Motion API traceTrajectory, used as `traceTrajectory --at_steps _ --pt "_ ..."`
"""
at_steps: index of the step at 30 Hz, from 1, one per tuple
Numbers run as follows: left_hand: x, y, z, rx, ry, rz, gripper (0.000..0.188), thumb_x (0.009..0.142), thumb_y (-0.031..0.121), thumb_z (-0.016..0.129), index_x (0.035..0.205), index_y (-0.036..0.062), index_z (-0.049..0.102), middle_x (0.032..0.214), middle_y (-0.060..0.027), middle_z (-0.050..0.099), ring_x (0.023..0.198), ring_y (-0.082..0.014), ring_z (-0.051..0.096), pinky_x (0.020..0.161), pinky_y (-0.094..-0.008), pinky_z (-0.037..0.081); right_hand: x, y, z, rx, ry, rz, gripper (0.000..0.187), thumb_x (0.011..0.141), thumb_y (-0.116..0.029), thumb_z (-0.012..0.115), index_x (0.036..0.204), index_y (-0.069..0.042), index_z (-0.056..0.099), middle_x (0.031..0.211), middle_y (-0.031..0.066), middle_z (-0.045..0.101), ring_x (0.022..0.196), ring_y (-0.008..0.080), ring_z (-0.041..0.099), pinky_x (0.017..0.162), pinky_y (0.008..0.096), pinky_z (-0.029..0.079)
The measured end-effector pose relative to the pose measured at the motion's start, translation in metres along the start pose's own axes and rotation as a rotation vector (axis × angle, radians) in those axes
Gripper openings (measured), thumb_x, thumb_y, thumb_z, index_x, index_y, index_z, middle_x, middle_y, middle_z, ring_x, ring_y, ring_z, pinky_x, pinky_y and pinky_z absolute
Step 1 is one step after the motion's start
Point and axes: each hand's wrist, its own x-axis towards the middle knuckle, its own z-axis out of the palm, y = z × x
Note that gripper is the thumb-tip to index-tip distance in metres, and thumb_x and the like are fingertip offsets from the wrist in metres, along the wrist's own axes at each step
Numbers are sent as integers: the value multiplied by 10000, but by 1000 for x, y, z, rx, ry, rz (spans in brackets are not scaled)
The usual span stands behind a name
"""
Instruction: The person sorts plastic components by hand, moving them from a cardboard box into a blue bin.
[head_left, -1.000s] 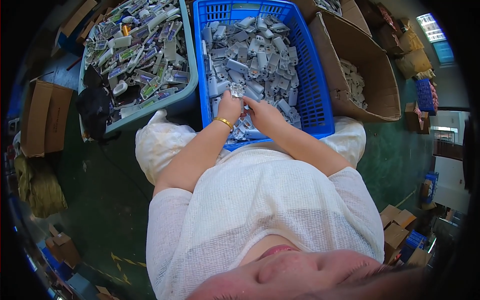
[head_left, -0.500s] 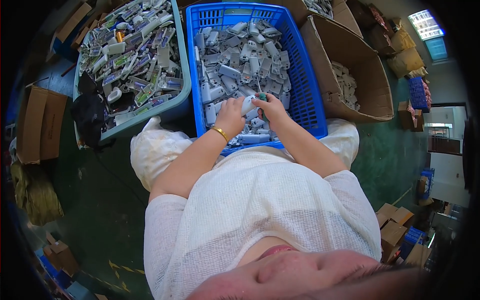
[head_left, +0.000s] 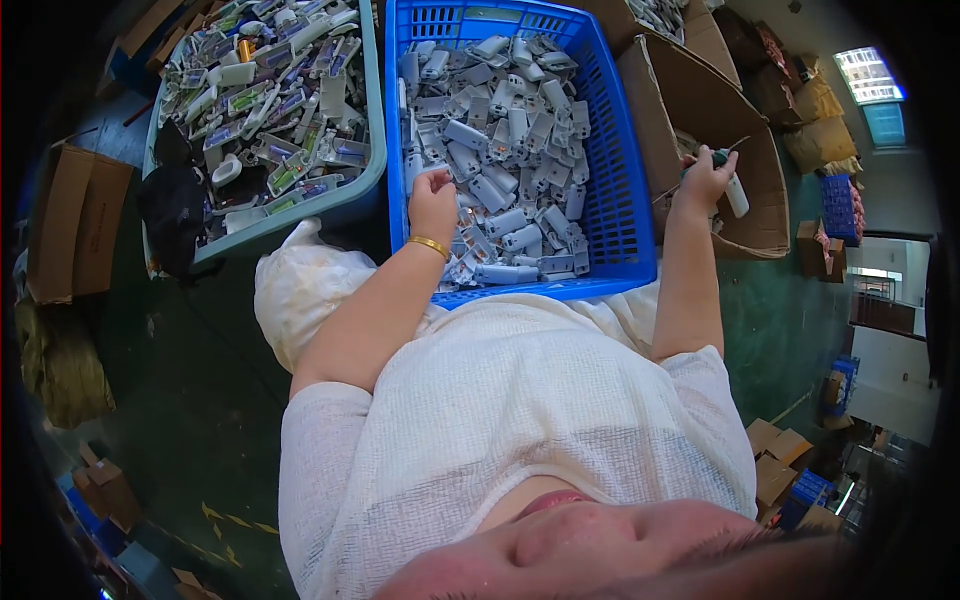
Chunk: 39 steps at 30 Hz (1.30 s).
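Note:
My right hand (head_left: 706, 182) reaches over the open cardboard box (head_left: 655, 105) at the right. Its fingers are closed round a screwdriver (head_left: 720, 157) with a dark green handle, the thin shaft pointing up and to the right. A white plastic casing (head_left: 738, 197) shows just below that hand; whether the hand touches it I cannot tell. My left hand (head_left: 434, 205), with a gold bangle on the wrist, is over the left side of the blue crate (head_left: 622, 200). Its fingers are curled in beside white casings (head_left: 465, 135) that fill the crate; what they hold is hidden.
A pale green tub (head_left: 376, 130) heaped with mixed plastic parts stands at the left, a black cloth (head_left: 178, 215) over its edge. Another carton (head_left: 705, 40) of parts is behind the box. A tall carton (head_left: 80, 225) stands far left. White bagging (head_left: 305, 285) lies beside the crate.
My hands have parted. The right moved from over the crate to the cardboard box with the screwdriver, and the white casing is now beside it. The left shifted left and slightly up.

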Motion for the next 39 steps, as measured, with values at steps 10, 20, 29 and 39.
traceTrajectory --at_steps 10,20,29,39 --pt "-6 24 2 -135 16 -123 181 831 60 456 997 18 516 973 -70 556 866 -143 546 717 -235 441 -132 154 60 -1109 -1510 -433 295 676 -103 596 966 -78 550 992 133 561 921 320 561 763 400 462" --pt "0 16 12 -201 -47 -234 155 815 51 486 960 22 530 935 -51 568 830 -125 553 690 -244 440 -154 210 52 -1384 -1607 -546 328 723 -119 594 1047 -125 544 1049 96 574 917 283 590 740 406 489" --pt "4 -33 20 211 -201 -217 356 719 153 609 1041 25 524 941 -138 591 884 -277 577 800 -331 451 -139 144 75 -964 -1371 259 339 635 -251 735 842 -8 620 715 99 618 574 200 600 528 326 464" --pt "-12 -9 26 196 -499 -76 722 711 217 633 1308 4 287 1159 -218 509 1016 -313 547 853 -343 436 -156 78 47 -209 -1107 678 276 736 -75 632 994 -11 555 783 44 588 547 90 498 502 243 427"
